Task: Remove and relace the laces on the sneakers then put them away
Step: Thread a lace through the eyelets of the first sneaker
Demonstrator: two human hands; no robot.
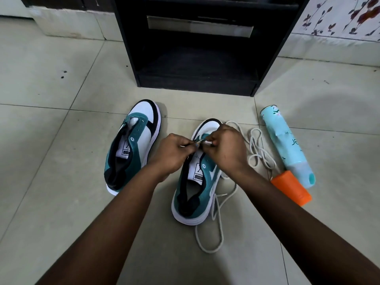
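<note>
Presently both hands, left point(174, 155) and right point(224, 149), pinch the lace point(257, 153) at the right sneaker's point(197, 190) front eyelets; recommend feeding the tip squarely, ends even.

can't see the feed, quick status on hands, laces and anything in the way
Left hand and right hand both pinching lace at right sneaker eyelets. Left sneaker unlaced. Loose laces beside spray can; nothing blocking.

At frame centre, the left hand point(171, 154) and right hand point(225, 150) pinch a white lace point(214, 204) over the right sneaker point(202, 182); the unlaced left sneaker point(133, 147) lies left of it.
</note>
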